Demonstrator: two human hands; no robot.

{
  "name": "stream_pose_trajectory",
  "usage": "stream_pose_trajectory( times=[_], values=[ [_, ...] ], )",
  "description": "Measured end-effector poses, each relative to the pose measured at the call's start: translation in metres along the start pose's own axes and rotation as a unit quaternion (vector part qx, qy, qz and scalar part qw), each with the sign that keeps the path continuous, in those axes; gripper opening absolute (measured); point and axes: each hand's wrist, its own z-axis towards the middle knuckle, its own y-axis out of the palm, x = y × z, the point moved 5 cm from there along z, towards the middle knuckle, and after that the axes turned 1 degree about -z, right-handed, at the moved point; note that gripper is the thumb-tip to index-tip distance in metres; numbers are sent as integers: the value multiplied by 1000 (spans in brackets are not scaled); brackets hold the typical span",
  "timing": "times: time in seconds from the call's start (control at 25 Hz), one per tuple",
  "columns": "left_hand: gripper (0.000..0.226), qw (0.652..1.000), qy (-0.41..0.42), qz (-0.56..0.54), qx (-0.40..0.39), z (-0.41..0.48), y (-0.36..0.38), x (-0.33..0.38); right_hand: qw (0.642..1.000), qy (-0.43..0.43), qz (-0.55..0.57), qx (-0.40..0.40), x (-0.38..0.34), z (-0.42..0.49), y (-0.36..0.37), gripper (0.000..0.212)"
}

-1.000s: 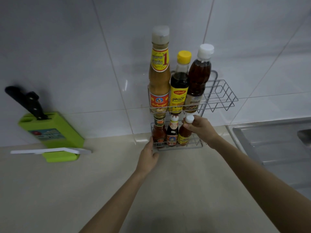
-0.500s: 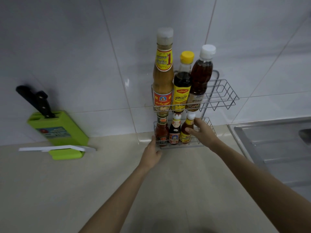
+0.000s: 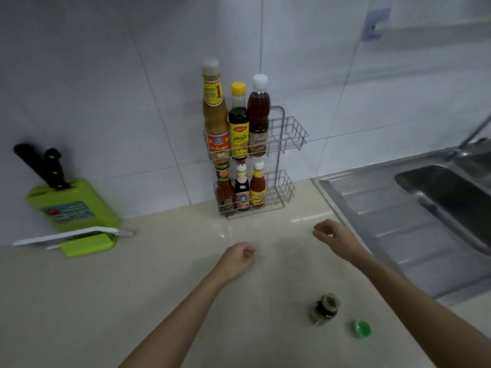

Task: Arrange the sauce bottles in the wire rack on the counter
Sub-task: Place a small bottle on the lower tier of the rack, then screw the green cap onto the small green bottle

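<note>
A two-tier wire rack [image 3: 289,135] stands on the counter against the tiled wall. Its upper shelf holds three tall bottles: a tan sauce bottle [image 3: 214,110], a dark yellow-capped bottle [image 3: 238,120] and a brown white-capped bottle [image 3: 258,112]. Three small bottles fill the left of the lower shelf: a red-brown one [image 3: 224,191], a dark one [image 3: 242,188] and an orange one [image 3: 257,187]. My left hand [image 3: 237,257] hovers over the counter in front of the rack, fingers curled, holding nothing. My right hand [image 3: 333,236] is to its right, loosely curled, also with nothing in it.
A small open jar [image 3: 324,308] stands near the counter's front, its green lid [image 3: 360,328] beside it. A green knife block [image 3: 70,208] with black-handled knives and a white board [image 3: 71,236] sit at the left. A steel sink [image 3: 414,208] lies to the right.
Both hands have let go of the rack and the orange bottle and pulled back toward me. The view has tilted down and drawn back, revealing the jar and lid.
</note>
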Motion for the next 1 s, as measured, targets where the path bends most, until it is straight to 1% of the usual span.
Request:
stream_pose_trajectory(
  times=[0.08, 0.12, 0.16, 0.24, 0.32, 0.36, 0.4, 0.44, 0.48, 0.56, 0.6, 0.64, 0.68, 0.72, 0.76, 0.8, 0.88, 0.92, 1.0],
  values=[
    [32, 998, 27, 9, -55, -12, 35, 11, 991, -12, -133, -28, 24, -48, -4, 27],
    [38, 996, 36, 14, -83, -16, 47, 11, 976, -35, -208, -50, 32, -63, 2, 27],
    [47, 989, 57, 30, -134, -24, 75, 20, 965, -25, -254, -58, 52, -97, -2, 29],
    [68, 977, 81, 40, -195, -35, 106, 28, 959, -2, -276, -72, 73, -136, 7, 41],
    [88, 964, 78, -18, -252, -46, 138, 40, 962, 50, -259, -73, 87, -170, 16, 65],
    [93, 962, 69, -45, -262, -51, 151, 46, 963, 77, -247, -71, 92, -181, 21, 75],
    [93, 963, 71, -52, -253, -53, 162, 52, 964, 105, -234, -66, 95, -190, 25, 80],
    [88, 970, 76, -46, -225, -54, 167, 56, 963, 120, -230, -67, 95, -193, 31, 79],
    [77, 976, 85, -44, -196, -54, 171, 61, 962, 127, -233, -65, 98, -195, 36, 73],
    [47, 982, 104, -55, -146, -59, 174, 69, 952, 118, -275, -63, 95, -196, 39, 53],
    [36, 983, 113, -53, -134, -63, 174, 71, 947, 113, -295, -60, 93, -196, 39, 42],
    [31, 983, 118, -46, -129, -67, 173, 72, 951, 112, -285, -48, 92, -198, 42, 36],
    [29, 984, 122, -39, -127, -70, 171, 69, 962, 111, -248, -29, 89, -198, 45, 33],
    [28, 983, 127, -36, -127, -73, 168, 66, 978, 113, -175, 5, 85, -199, 46, 32],
    [26, 983, 131, -34, -127, -75, 165, 63, 989, 122, -73, 44, 78, -201, 44, 30],
    [25, 983, 131, -35, -126, -76, 163, 61, 987, 131, 38, 85, 69, -202, 37, 28],
    [26, 985, 121, -40, -120, -80, 157, 57, 959, 121, 217, 139, 50, -199, 20, 23],
    [26, 986, 114, -43, -116, -82, 155, 56, 945, 92, 281, 138, 38, -196, 13, 22],
    [26, 988, 100, -50, -108, -86, 151, 52, 928, 14, 354, 115, 8, -190, 6, 21]
  ],
)
